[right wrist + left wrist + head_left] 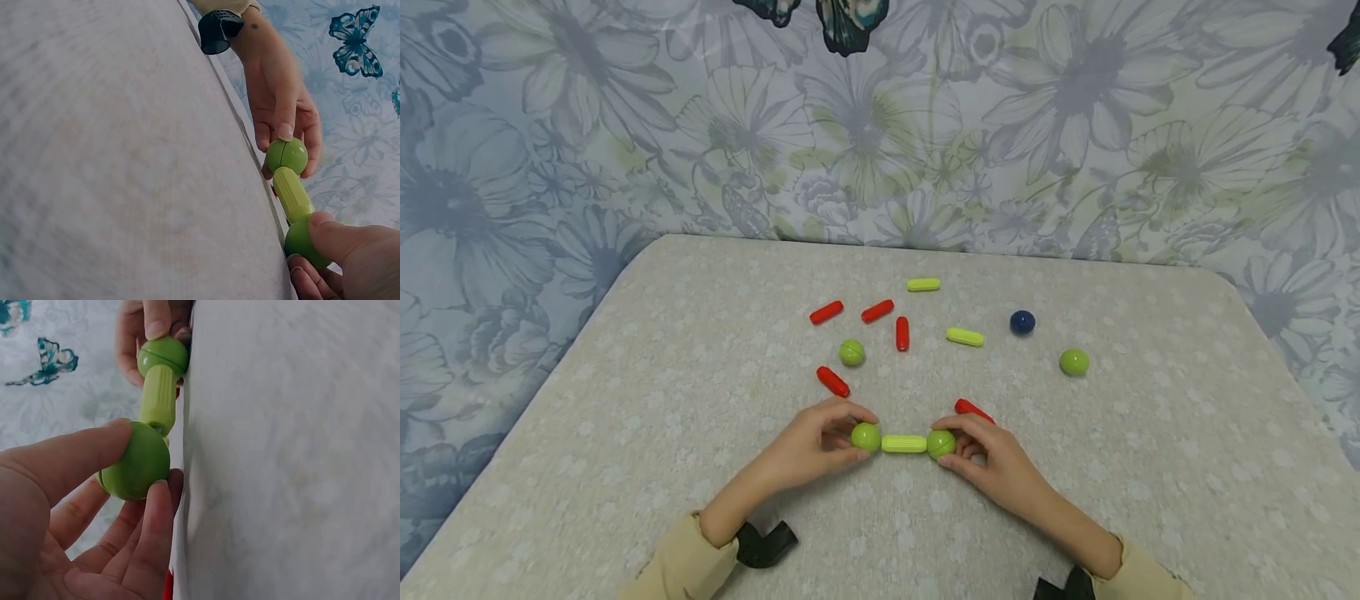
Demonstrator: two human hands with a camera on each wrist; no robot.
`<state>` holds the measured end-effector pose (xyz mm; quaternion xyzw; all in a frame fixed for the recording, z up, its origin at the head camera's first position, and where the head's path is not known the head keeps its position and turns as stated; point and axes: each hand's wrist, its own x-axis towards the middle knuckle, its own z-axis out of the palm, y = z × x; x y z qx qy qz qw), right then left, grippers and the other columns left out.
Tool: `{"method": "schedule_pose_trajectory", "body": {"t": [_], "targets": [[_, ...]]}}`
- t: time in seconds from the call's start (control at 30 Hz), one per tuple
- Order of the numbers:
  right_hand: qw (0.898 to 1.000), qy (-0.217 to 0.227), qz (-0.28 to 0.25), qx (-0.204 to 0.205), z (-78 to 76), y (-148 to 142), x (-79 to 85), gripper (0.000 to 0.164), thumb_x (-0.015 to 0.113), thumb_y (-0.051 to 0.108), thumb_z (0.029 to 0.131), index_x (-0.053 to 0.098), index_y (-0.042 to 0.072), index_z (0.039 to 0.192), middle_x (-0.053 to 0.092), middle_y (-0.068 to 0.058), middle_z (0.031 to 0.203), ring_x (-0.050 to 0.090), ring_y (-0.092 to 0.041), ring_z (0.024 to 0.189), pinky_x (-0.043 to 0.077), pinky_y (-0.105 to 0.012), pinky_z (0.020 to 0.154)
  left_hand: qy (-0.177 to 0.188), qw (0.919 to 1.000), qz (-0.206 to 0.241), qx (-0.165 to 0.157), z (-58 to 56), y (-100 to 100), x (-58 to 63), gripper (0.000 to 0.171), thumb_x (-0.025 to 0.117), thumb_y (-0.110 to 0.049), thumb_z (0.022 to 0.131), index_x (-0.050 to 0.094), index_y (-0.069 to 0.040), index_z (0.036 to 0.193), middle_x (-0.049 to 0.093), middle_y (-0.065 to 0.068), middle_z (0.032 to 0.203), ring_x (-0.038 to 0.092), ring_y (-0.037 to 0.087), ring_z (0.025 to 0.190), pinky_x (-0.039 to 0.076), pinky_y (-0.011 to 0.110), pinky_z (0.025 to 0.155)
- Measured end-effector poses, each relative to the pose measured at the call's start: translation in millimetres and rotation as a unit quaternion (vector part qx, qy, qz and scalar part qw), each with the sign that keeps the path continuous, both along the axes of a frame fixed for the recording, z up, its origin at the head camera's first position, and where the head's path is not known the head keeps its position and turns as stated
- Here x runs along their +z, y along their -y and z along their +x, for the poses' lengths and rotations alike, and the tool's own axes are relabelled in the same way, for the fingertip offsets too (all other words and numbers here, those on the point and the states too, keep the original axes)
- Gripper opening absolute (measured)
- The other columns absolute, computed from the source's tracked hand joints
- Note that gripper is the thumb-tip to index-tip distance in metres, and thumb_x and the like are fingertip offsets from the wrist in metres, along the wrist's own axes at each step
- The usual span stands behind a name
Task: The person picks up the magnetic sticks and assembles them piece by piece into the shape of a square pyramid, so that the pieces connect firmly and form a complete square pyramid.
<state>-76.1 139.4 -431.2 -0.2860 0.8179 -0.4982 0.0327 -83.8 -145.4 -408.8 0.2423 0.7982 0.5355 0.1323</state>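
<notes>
Left grip [812, 446] pinches green ball [866, 437]; right grip [998, 463] pinches second green ball [941, 444]; yellow-green rod [904, 443] between grips, touching both balls.

We are seeing a ribbed yellow-green rod [904, 444] lying crosswise.
We are pinching a glossy green left ball [865, 437] and a matching right ball [941, 444], both touching its ends.

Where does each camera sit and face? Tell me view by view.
Head: on the head, facing forward-down at the table; left hand, right hand, sleeves show.
Left wrist: on that wrist, facing the yellow-green rod and right hand; both hands show.
Right wrist: on that wrist, facing the rod and left hand; both hands, left sleeve show.
Wrist views share the rod.
</notes>
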Motion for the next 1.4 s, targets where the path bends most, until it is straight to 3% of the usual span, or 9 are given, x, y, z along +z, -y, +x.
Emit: {"method": "schedule_pose_trajectory", "body": {"t": [0.43,0.73,0.9,1.13,1.4], "targets": [[1.0,-0.006,0.001,-0.001,-1.7,0.8,-0.7,0.035,0.073,0.008,0.082,0.061,0.009,0.115,0.059,0.006,0.097,0.056,-0.009,0.074,0.051,-0.024,0.063,-0.002,0.9999,0.005,0.013,1.3,-1.4,-2.7,0.036,0.075,-0.005,0.079,0.063,-0.005,0.113,0.058,0.003,0.11,0.06,0.019,0.096,0.052,0.03,0.076],[1.0,-0.006,-0.006,-0.008,-2.1,1.1,-1.3,0.036,0.074,0.006,0.08,0.062,0.009,0.114,0.059,0.007,0.096,0.056,-0.009,0.073,0.051,-0.024,0.062,-0.029,0.9992,-0.012,0.027,2.3,-1.5,-3.6,0.037,0.076,-0.009,0.08,0.065,-0.005,0.115,0.061,0.001,0.109,0.059,0.017,0.096,0.051,0.03,0.077],[1.0,-0.013,-0.014,-0.004,-1.7,0.7,-2.1,0.037,0.074,0.006,0.08,0.061,0.009,0.115,0.059,0.007,0.097,0.057,-0.009,0.073,0.051,-0.024,0.063,-0.015,0.9987,-0.005,0.048,2.0,-1.3,-4.1,0.037,0.074,-0.011,0.082,0.063,-0.004,0.117,0.063,0.003,0.112,0.06,0.016,0.096,0.051,0.03,0.078],[0.999,-0.017,-0.015,0.039,-0.6,-3.3,2.5,0.038,0.072,0.005,0.082,0.06,0.008,0.118,0.06,0.003,0.099,0.057,-0.01,0.075,0.052,-0.025,0.065,-0.006,0.9971,0.008,0.075,-1.6,-3.0,-5.7,0.036,0.071,-0.009,0.085,0.063,-0.002,0.119,0.064,0.006,0.112,0.062,0.017,0.098,0.05,0.028,0.079],[0.989,-0.045,-0.018,0.141,2.2,0.1,5.8,0.039,0.071,-0.003,0.079,0.062,0.0,0.117,0.059,-0.008,0.105,0.056,-0.016,0.079,0.05,-0.027,0.064,-0.003,0.9958,0.034,0.085,-15.0,-18.7,-6.8,0.035,0.07,-0.004,0.084,0.062,0.005,0.117,0.063,0.014,0.112,0.061,0.023,0.1,0.049,0.026,0.081]]}}
